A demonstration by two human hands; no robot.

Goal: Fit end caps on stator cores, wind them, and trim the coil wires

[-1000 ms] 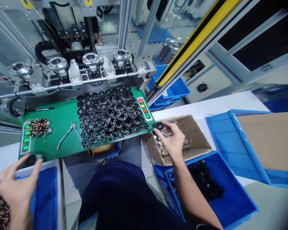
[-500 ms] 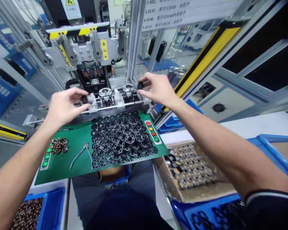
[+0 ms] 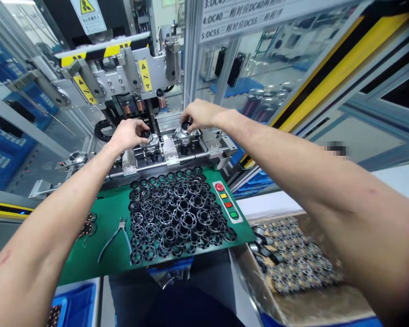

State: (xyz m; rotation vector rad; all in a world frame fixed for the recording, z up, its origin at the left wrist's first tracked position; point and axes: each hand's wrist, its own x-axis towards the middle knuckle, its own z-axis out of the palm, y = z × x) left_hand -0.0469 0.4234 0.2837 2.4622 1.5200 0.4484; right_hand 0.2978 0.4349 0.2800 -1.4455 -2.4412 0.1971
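Both my arms reach forward to the machine's row of silver round fixtures. My left hand [image 3: 128, 133] is closed on a small black ring part [image 3: 146, 135] that sits on top of one fixture [image 3: 152, 144]. My right hand [image 3: 198, 114] pinches another black ring part [image 3: 186, 126] on the neighbouring fixture [image 3: 183, 135]. Below them a heap of black stator rings [image 3: 175, 214] covers the green mat [image 3: 95, 236].
Pliers [image 3: 117, 237] lie left of the heap. A button strip [image 3: 226, 201] with red, yellow and green buttons edges the mat. A cardboard box [image 3: 293, 299] of metal rings stands at lower right, a blue bin [image 3: 75, 305] at lower left. Machine guards and a yellow-black bar rise behind.
Both hands rose from the bin and the box to the machine with black parts, then came down onto two fixtures. The view tilted up toward the machine.
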